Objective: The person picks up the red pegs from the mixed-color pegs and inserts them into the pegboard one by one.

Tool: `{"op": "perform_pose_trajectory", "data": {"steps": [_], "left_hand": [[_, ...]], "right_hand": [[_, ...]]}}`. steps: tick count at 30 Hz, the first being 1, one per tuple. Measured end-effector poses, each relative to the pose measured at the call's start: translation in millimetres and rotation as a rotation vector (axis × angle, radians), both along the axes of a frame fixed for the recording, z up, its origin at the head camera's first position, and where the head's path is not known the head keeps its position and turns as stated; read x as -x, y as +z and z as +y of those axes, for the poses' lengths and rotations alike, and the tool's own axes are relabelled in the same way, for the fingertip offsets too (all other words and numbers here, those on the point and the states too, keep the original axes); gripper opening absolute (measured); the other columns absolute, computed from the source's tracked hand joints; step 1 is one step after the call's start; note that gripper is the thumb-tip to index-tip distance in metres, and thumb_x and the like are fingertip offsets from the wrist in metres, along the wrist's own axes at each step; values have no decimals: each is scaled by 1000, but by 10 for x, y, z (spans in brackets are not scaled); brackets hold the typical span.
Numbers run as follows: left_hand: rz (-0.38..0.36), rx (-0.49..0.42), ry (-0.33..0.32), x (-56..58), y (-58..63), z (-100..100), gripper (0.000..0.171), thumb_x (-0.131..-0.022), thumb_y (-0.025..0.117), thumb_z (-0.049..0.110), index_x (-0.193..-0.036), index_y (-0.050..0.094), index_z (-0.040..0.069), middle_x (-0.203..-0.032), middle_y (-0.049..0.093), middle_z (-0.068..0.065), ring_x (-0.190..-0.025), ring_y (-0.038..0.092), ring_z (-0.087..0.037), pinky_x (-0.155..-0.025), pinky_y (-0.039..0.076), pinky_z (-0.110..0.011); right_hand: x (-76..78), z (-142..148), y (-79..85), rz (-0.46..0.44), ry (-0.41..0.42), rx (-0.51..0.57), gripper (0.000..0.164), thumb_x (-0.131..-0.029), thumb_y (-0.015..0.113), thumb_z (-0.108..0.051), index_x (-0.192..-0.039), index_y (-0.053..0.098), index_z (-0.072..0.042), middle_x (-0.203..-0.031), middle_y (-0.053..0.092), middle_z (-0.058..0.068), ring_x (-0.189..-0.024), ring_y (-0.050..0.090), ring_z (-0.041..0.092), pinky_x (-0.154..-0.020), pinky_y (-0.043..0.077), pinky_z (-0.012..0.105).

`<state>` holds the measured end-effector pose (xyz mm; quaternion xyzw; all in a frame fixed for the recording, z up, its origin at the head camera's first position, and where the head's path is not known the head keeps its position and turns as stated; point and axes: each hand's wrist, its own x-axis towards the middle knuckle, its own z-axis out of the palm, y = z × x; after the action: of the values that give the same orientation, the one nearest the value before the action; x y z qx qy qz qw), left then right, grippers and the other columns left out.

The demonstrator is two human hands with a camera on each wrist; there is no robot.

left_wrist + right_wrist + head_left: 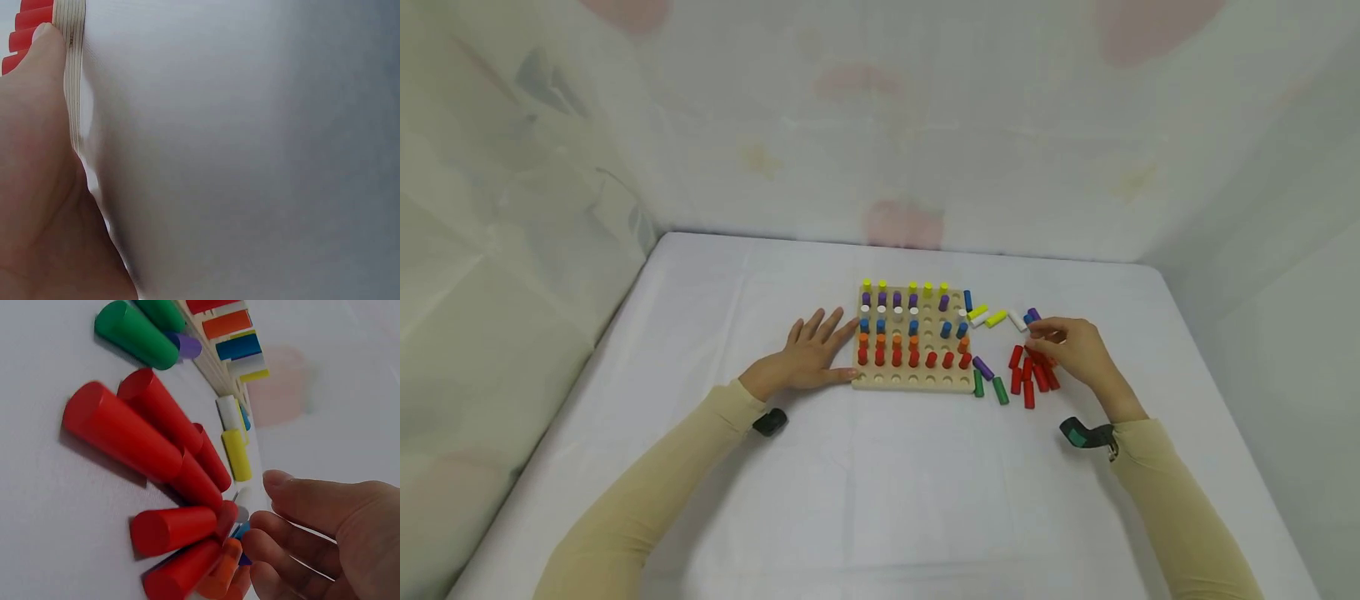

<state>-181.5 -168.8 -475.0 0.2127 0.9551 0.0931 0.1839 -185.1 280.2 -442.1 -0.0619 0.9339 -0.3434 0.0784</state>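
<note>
A wooden pegboard (912, 386) bears rows of upright yellow, purple, white, blue, orange and red pegs, with some bare holes among them. My left hand (805, 362) lies spread on the cloth at its left side, the thumb and a fingertip at its edge. In the left wrist view the thumb (45, 53) rests against the board's side, beside red pegs (30, 17). My right hand (1078, 354) hovers over the far side of a heap of loose red pegs (1029, 395). Its thumb and bent fingers (294, 532) stand apart in the right wrist view, with no peg showing between them.
Right of the board lie loose green pegs (1001, 391), a purple peg (982, 367), yellow pegs (996, 318), white pegs (1017, 321) and a blue peg (967, 300). Orange pegs (220, 570) lie among the red ones. A white cloth covers the table (850, 500), with fabric walls (1022, 167) around.
</note>
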Motion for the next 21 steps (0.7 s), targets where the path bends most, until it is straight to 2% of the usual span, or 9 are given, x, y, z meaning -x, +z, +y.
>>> {"op": "perform_pose_trajectory", "data": {"steps": [9, 21], "left_hand": [[-11, 2, -3, -1, 6, -4, 92, -94, 47, 67, -160, -4, 28, -168, -13, -12, -154, -13, -43, -120, -4, -68], [-17, -3, -6, 7, 18, -4, 94, -93, 46, 69, -160, -4, 28, -168, -12, -13, -153, -13, -44, -120, -3, -68]], "right_hand": [[49, 63, -89, -78, 22, -49, 36, -94, 68, -17, -127, 64, -3, -106, 66, 17, -90, 56, 26, -65, 52, 20], [80, 65, -164, -42, 35, -97, 33, -93, 69, -20, -122, 68, -4, -92, 62, 13, -81, 53, 23, -60, 48, 22]]}}
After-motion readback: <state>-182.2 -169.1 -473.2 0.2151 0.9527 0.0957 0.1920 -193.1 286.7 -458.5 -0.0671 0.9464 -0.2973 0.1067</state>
